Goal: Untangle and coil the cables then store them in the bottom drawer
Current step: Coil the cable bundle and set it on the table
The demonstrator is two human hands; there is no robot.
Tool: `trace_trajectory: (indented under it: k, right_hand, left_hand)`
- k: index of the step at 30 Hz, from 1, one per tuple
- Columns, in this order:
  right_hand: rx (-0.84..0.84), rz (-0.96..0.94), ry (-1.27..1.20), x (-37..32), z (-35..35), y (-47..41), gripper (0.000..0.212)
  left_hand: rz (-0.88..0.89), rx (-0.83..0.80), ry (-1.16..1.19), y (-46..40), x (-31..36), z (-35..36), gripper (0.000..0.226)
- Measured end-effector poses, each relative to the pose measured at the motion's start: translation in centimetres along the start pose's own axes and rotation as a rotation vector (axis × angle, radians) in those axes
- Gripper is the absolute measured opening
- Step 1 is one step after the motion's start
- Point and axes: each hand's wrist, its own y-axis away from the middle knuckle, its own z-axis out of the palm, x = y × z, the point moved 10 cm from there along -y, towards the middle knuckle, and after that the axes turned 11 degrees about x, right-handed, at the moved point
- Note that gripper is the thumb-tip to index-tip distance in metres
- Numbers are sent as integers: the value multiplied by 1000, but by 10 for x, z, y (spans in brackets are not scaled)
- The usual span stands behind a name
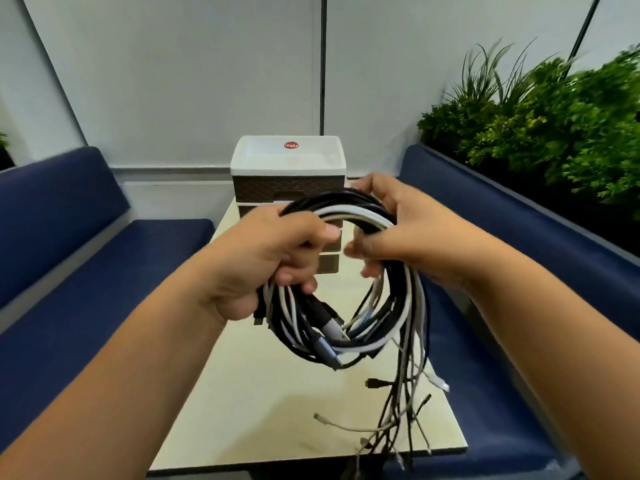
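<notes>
We see left hand (273, 251) curled tight round left side of cable bundle (346, 289); right hand (398, 233) curled over its upper right side. Bundle raised above table (263, 403), black and white cables mixed in one rough coil, loose ends dangling at lower right; we cannot count cables. One drawer unit (288, 188) at far end of table, white top, brown fronts. Two blue benches (69, 271) flank table. Green plants (554, 133) behind right bench.

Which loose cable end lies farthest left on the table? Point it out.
The pale beige cable end, its tip lying alone on the table. The other dangling ends hang farther right, below the cable bundle that both hands grip.
</notes>
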Motion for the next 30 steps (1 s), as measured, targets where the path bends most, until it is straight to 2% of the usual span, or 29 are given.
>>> trace_trajectory:
  k: [4, 8, 9, 10, 11, 13, 14, 15, 16, 19, 20, 23, 25, 28, 30]
  right_hand:
    - [-24, -56, -13, 16, 4, 3, 12]
    - [48, -170, -120, 6, -1, -4, 21]
    - [42, -162, -188, 11, -1, -4, 20]
    - [21, -130, -279, 20, 2, -2, 9]
    - [-6, -78, -380, 36, 7, 0, 19]
    - [-68, 76, -555, 76, 22, 9, 62]
    - [-82, 135, -617, 95, 31, 16, 77]
    - [-106, 172, -654, 111, 41, 24, 83]
    - [-124, 196, -663, 126, 52, 33, 79]
    - [-77, 253, -513, 154, 71, 51, 33]
    - [-59, 281, -466, 160, 75, 55, 28]
    - [58, 371, -378, 167, 72, 59, 35]
    - [157, 379, -209, 168, 65, 57, 32]
    - [273, 266, 278, 153, 53, 52, 24]
    - [254, 177, 576, 141, 55, 49, 21]
  left_hand:
    - [-15, -37, 90, -2, 2, -9, 34]
    - [-62, -105, 204, -3, 1, 1, 28]
    - [-77, -97, 201, -6, 1, 2, 28]
    - [-102, -84, 194, -9, -1, 2, 27]
    - [-136, -69, 207, -13, -2, 1, 27]
    - [-194, -32, 285, -21, -3, -4, 24]
    - [-211, -9, 330, -25, -2, -9, 22]
    - [-226, 16, 373, -29, -2, -14, 21]
    - [-241, 40, 418, -31, -3, -20, 20]
    - [-247, 102, 506, -37, -3, -38, 20]
    - [-243, 124, 520, -38, -3, -43, 20]
    - [-242, 231, 553, -41, -10, -61, 22]
    - [-230, 342, 602, -43, -17, -72, 25]
    - [-192, 508, 713, -44, -29, -84, 31]
    - [-165, 620, 771, -42, -37, -92, 35]
